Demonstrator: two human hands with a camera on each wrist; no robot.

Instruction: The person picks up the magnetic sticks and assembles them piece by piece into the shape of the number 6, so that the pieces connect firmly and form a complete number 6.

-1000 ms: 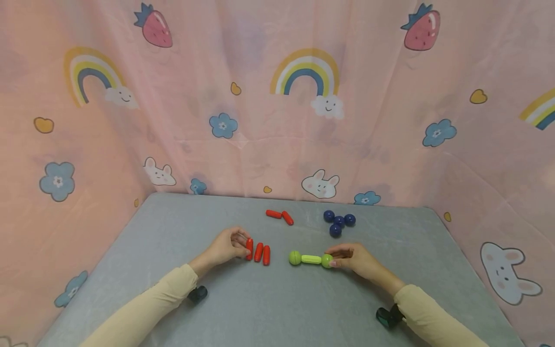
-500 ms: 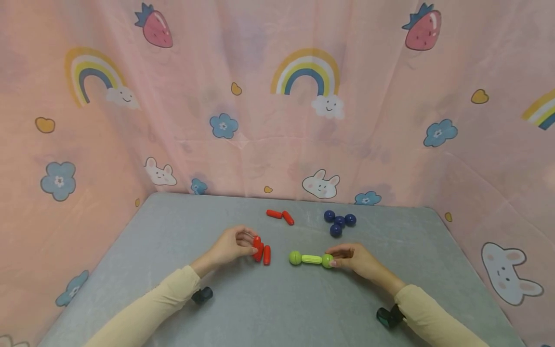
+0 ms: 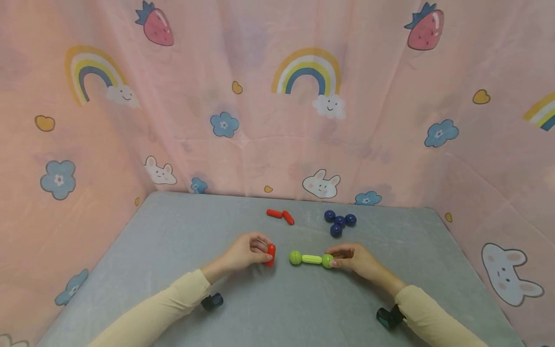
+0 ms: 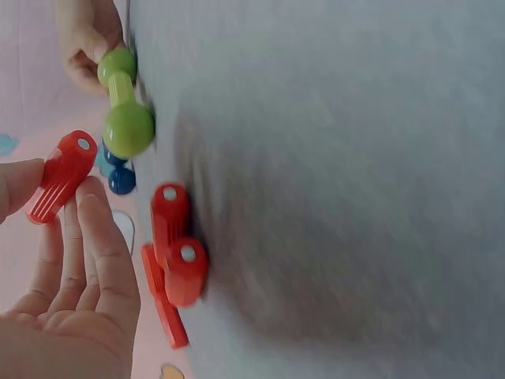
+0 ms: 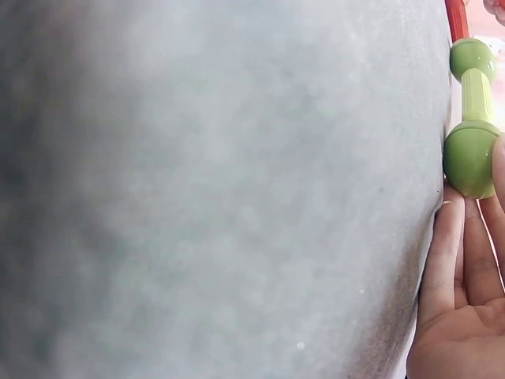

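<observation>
My left hand [image 3: 249, 250] pinches a red ribbed rod [image 4: 61, 175] with a pale dot in its end, between thumb and fingertips. The left wrist view shows the rod raised off the table, with two more red rods [image 4: 185, 272] lying below and beside it. In the head view my hand and the held rod hide most of those two. My right hand [image 3: 357, 262] holds the right-hand ball of a green dumbbell-shaped piece, two green balls [image 3: 295, 258] joined by a light green ribbed bar [image 3: 311, 259]. This piece lies along the table, right of the held rod.
Farther back on the grey table [image 3: 195, 212] lie two red rods [image 3: 274, 213], end to end at an angle. Several navy balls [image 3: 336, 231] sit clustered to their right. A pink printed curtain [image 3: 260, 159] closes off the back and sides.
My left hand has lifted the red rod and carried it right, over the other two, closer to the green piece. The right hand and green piece stay put.
</observation>
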